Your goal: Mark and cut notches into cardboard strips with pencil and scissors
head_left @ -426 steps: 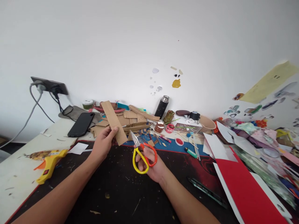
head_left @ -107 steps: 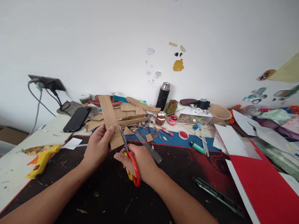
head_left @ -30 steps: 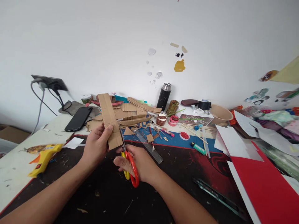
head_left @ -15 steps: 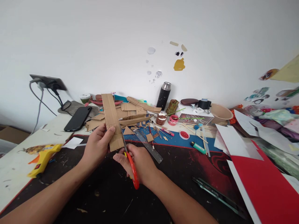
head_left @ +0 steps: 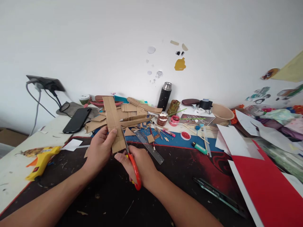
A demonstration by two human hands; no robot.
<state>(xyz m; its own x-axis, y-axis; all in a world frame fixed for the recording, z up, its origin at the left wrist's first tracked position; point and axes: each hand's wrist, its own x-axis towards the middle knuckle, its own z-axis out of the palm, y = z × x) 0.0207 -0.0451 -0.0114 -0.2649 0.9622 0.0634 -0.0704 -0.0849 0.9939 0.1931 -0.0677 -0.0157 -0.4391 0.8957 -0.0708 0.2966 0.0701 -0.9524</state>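
Observation:
My left hand (head_left: 101,146) pinches a long strip of brown cardboard (head_left: 113,118) near its lower part, thumb on the front face. The strip stands up, leaning slightly left at the top. My right hand (head_left: 139,165) is closed around the scissors (head_left: 135,170), which have red and yellow handles. Their blades point up and away, lying along the right edge of the cardboard close to its lower corner. Whether the blades have bitten into the card cannot be told. Behind the strip lies a heap of cardboard scraps (head_left: 132,108).
A yellow hot glue gun (head_left: 42,162) and a black phone (head_left: 77,120) lie left. Further back stand a black flask (head_left: 164,97) and paint jars (head_left: 162,119). A clear ruler (head_left: 151,149) rests mid-table. Right are a cutter knife (head_left: 219,195) and red paper (head_left: 267,183).
The whole view has shifted slightly, so the background sits a little further left. Both hands, the scissors and the cardboard strip keep nearly the same positions.

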